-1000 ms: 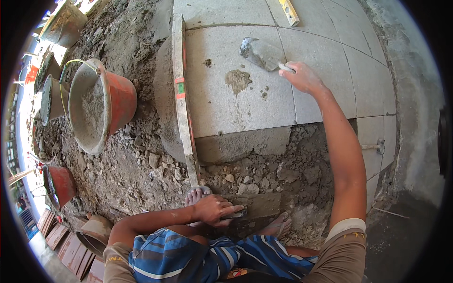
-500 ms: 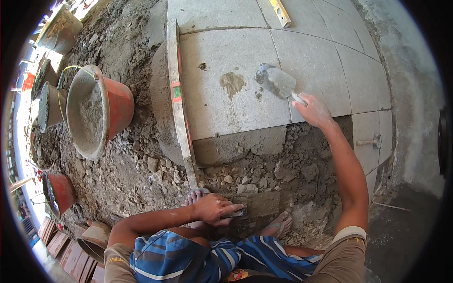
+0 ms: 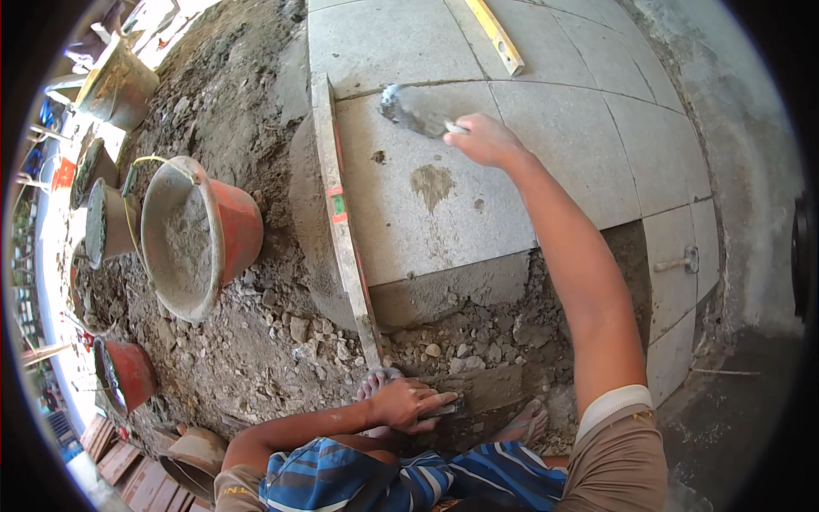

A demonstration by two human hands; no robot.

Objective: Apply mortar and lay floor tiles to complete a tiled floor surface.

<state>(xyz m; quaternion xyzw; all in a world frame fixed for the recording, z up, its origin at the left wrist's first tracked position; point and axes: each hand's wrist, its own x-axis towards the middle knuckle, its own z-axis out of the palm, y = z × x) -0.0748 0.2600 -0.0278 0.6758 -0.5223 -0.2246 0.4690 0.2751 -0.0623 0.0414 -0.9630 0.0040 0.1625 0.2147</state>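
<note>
My right hand (image 3: 484, 141) is closed round the handle of a trowel (image 3: 418, 113). Its blade, wet and grey at the tip, is over the far part of a large pale paving slab (image 3: 478, 226), near a joint. Whether the blade touches the slab I cannot tell. A wet brown patch (image 3: 432, 184) marks this slab. Along the slab's left edge lies a long straightedge level (image 3: 331, 162) with a green vial, its near end by my foot. Low in front of me, my left hand (image 3: 408, 404) is closed on a small greyish object (image 3: 450, 407), mostly hidden by the fingers.
An orange bucket (image 3: 241, 232) of grey mortar stands on rubble at left, with a smaller red bucket (image 3: 130, 374) nearer. Other buckets stand behind. A yellow spirit level (image 3: 497, 38) and a hammer (image 3: 679, 261) lie on slabs. Mortar (image 3: 456, 290) and stones border the slab's near edge.
My right hand has carried the trowel left and farther away across the slab. My left hand keeps its place by my foot. The whole view has shifted slightly.
</note>
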